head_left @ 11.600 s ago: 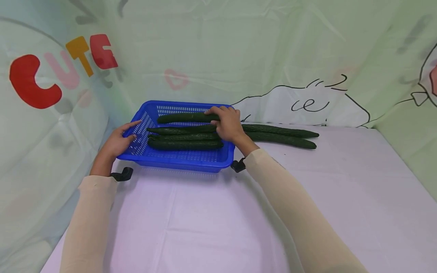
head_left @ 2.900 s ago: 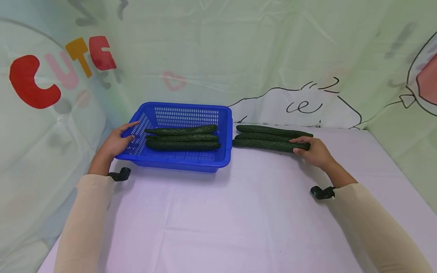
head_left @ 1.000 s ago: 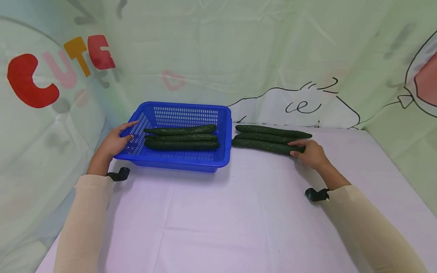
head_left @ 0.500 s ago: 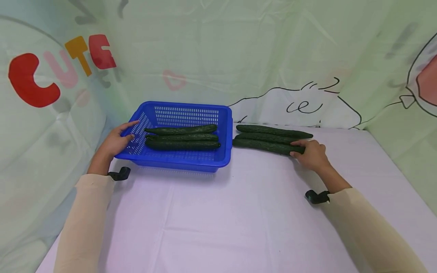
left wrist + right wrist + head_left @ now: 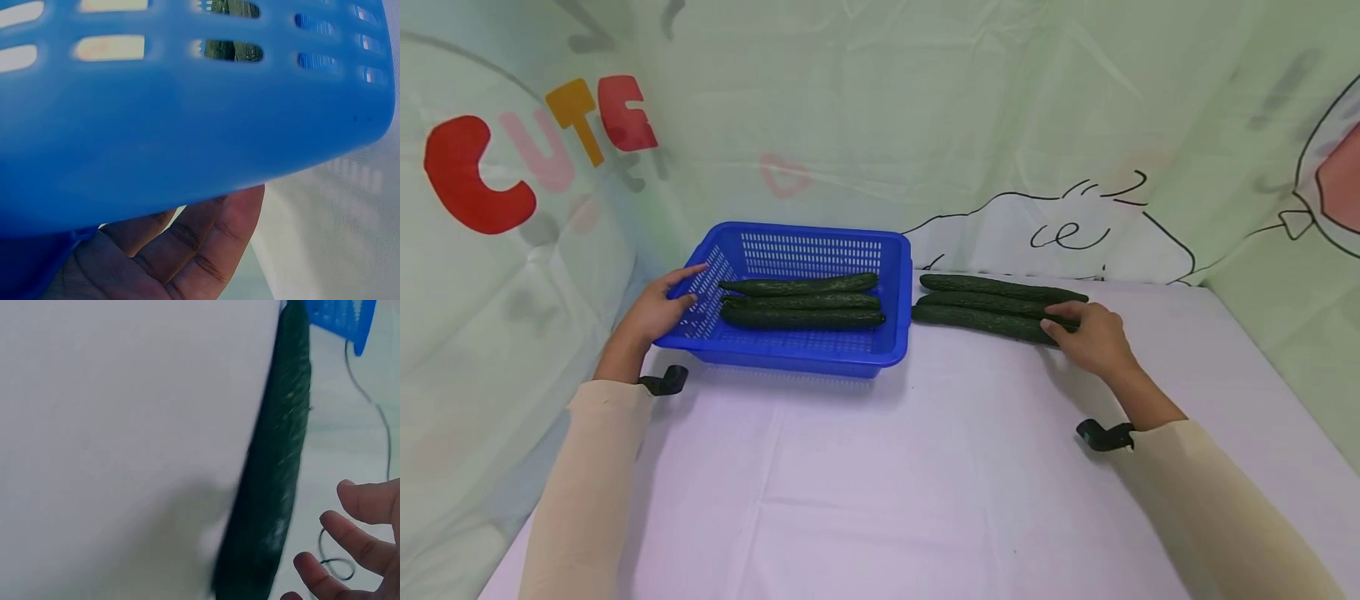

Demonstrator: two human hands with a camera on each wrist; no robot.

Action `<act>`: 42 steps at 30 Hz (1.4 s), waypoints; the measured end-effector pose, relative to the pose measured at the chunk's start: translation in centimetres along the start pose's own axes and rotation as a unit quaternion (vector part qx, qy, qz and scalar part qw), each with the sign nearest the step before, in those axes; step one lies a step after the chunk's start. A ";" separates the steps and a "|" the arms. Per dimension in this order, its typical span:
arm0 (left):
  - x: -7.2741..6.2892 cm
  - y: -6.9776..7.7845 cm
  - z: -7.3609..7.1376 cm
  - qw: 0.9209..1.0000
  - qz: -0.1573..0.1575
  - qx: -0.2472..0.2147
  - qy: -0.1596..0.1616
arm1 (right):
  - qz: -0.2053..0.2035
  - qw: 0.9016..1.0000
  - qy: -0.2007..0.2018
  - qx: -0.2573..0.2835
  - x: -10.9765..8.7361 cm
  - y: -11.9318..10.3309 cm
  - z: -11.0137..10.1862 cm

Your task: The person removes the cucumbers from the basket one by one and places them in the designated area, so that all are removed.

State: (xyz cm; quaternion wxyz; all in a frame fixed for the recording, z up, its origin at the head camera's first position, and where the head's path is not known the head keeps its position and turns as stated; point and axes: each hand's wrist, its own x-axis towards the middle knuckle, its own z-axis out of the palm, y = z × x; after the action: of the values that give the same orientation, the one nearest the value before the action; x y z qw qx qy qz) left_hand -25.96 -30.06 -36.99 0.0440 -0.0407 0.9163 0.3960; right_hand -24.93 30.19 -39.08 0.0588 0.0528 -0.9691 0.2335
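At the left stands a blue perforated plastic basket [image 5: 797, 358] with three dark green cucumbers [image 5: 805, 319] side by side in it. My left hand [image 5: 651, 315] grips the basket's left rim; in the left wrist view its fingers [image 5: 215, 244] reach up behind the blue wall. Three more cucumbers lie side by side on the table, right of the basket. My right hand [image 5: 1093, 337] is at the right end of the front cucumber [image 5: 977, 321]. In the right wrist view its fingers [image 5: 362, 550] are spread and stand apart from that cucumber [image 5: 269, 456].
A white cloth covers the table [image 5: 880, 467]. Pale printed curtains [image 5: 865, 125] rise behind it and at both sides. Each wrist carries a small black camera mount, the right mount [image 5: 1105, 435] low over the cloth.
Earlier four cucumbers lay in the basket and two on the table; my right hand has moved one from basket to table. In the last half second its fingers have loosened from the front cucumber.
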 end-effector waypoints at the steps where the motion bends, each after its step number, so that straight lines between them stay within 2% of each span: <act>1: 0.0 0.0 0.0 1.000 0.000 0.000 0.000 | -0.005 1.000 0.003 0.006 -0.1 -0.4 -0.1; 7: 0.0 -0.1 0.0 1.000 -0.001 -0.002 0.000 | -0.044 0.998 0.002 0.036 -0.7 -3.5 -0.5; 14: 0.0 0.0 -0.1 1.000 0.008 0.005 -0.003 | -0.062 0.996 -0.023 0.058 -1.3 -7.7 -1.1; 21: 0.0 0.1 -0.1 1.000 0.007 0.002 -0.006 | -0.087 0.993 -0.029 0.078 -1.8 -11.3 -1.3; 28: 0.1 -0.2 -0.2 1.000 0.009 -0.002 -0.007 | -0.112 0.988 -0.031 0.097 -1.6 -14.4 0.1; 34: 0.1 -0.2 -0.2 1.000 0.007 -0.003 -0.007 | -0.158 0.981 -0.040 0.107 -1.1 -16.7 1.4; 42: 0.1 -0.1 -0.1 1.000 0.012 -0.017 -0.005 | -0.207 0.974 -0.059 0.068 -0.3 -19.0 3.2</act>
State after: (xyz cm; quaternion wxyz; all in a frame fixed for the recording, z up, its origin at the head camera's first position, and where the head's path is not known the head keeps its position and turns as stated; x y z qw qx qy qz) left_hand -26.02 -30.24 -37.00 0.0428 -0.0282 0.9097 0.4120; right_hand -22.46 11.93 -33.46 0.0450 0.2697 -0.9209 0.2777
